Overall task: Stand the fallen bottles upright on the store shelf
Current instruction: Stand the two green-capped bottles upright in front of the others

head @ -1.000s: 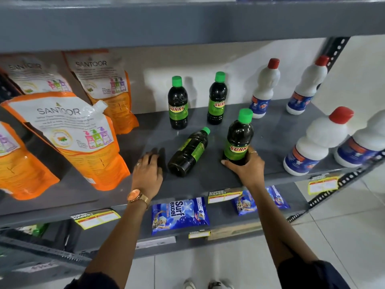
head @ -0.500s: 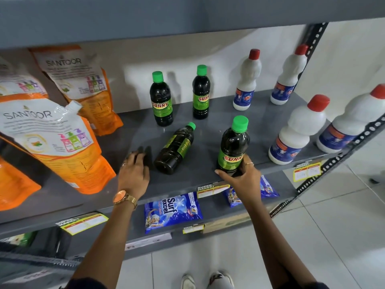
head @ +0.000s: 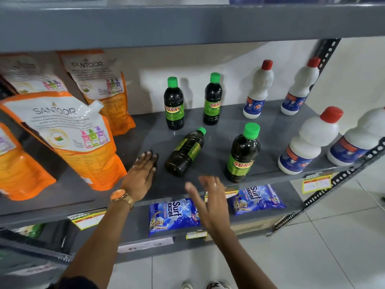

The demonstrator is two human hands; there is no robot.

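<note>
One dark green-capped bottle (head: 186,152) lies on its side on the grey shelf (head: 212,172), cap pointing to the back right. To its right a like bottle (head: 242,154) stands upright near the front edge. Two more dark bottles (head: 174,104) (head: 212,100) stand at the back. My left hand (head: 141,174) rests flat on the shelf just left of the fallen bottle's base, fingers apart. My right hand (head: 210,202) hovers open in front of the shelf edge, below and between the fallen and the upright bottle, holding nothing.
Several white red-capped bottles (head: 308,142) stand on the right part of the shelf. Orange Santoor pouches (head: 68,134) lean on the left part. Blue Surf Excel packets (head: 173,215) lie on the shelf below. A shelf board (head: 187,24) runs close overhead.
My right hand has let go of the upright front bottle and drawn back to the left, fingers spread. The left hand stays flat on the shelf. The fallen bottle has not moved.
</note>
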